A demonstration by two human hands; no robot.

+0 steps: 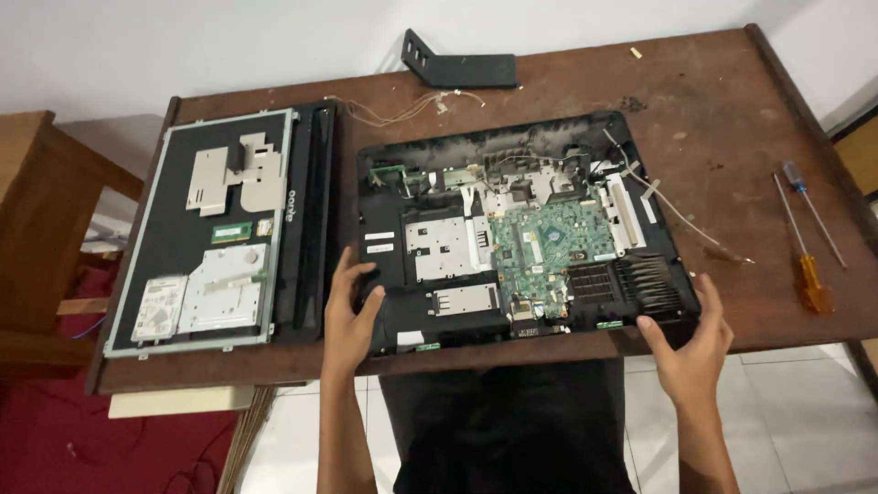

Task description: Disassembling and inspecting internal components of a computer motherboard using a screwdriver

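Hands hold an opened black computer shell [521, 229] at its near edge, where it juts slightly past the front of the brown desk [732, 101]. The left hand [350, 316] clamps the shell's near left corner, thumb on top and fingers curled over the rim, a closed grip on the shell. The right hand [690, 343] grips the near right corner, fingers spread along the edge beside the black fan grille [651, 285].

Inside the shell a green circuit board [549, 247] lies at centre, with silver metal plates [444, 247] to its left. Loose wires [681, 215] trail from the shell's right side onto the desk.

Left of the shell, just beside it, lies a flat panel [215, 229] with a metal frame, carrying a silver drive [160, 306] and a small green memory stick [231, 232]. Two screwdrivers lie well apart on the right: one with an orange handle [809, 274], one with a blue handle [805, 197]. A black bracket [462, 64] rests at the far edge.
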